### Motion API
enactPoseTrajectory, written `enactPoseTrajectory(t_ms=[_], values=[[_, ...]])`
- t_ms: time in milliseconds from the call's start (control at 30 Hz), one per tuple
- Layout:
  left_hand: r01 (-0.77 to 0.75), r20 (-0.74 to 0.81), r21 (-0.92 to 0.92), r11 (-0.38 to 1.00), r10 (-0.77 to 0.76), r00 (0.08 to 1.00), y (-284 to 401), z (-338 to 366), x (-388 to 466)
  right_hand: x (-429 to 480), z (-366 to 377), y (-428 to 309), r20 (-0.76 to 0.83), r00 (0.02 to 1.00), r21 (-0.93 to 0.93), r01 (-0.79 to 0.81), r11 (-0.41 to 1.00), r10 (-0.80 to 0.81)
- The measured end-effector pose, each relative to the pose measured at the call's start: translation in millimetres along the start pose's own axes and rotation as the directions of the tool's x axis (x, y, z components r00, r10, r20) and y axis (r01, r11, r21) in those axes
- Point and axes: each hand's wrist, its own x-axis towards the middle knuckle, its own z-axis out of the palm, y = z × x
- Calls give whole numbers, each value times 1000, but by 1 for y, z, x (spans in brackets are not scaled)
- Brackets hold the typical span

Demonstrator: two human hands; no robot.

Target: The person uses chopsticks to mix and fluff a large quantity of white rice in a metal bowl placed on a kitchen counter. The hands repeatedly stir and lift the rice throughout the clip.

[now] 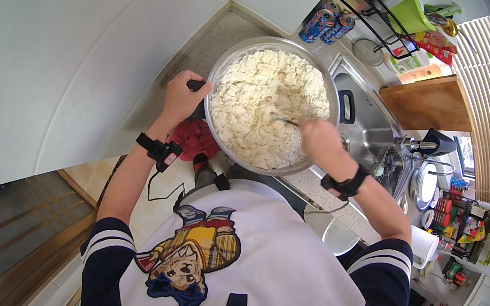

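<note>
A large round stainless steel pot (261,169) stands on the countertop in front of me, filled with pale, lumpy dough or flour mixture (252,110). My left hand (183,100) is closed around the pot's black side handle at the left. Over the right part of the mixture, my right hand (324,147) grips a thin metal utensil (285,120), whose far end is in the mixture; its type cannot be told. The hand looks slightly blurred. The pot's other black handle (346,107) points right, over the sink's edge, with no hand on it.
Right of the pot lies a stainless steel sink (372,121) with a faucet (439,168). Drink cans (317,26) and a black wire rack (376,9) stand beyond. A wooden board (428,103) leans by the blinds. Red cloth (193,139) hangs or lies below the left handle.
</note>
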Motion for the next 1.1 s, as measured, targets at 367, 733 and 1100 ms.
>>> enactPoseTrajectory(t_ms=[367, 733, 1100], values=[[-13, 0, 2, 1000, 13, 1000, -1, 0, -1, -2, 4, 15, 69, 996, -73, -53, 996, 58], [33, 8, 22, 999, -33, 999, 2, 0, -1, 56, 31, 11, -27, 992, 63, -118, 991, 120], [16, 12, -7, 1000, -16, 1000, -1, 0, 0, -52, -18, 19, 115, 991, 86, 57, 995, -66]])
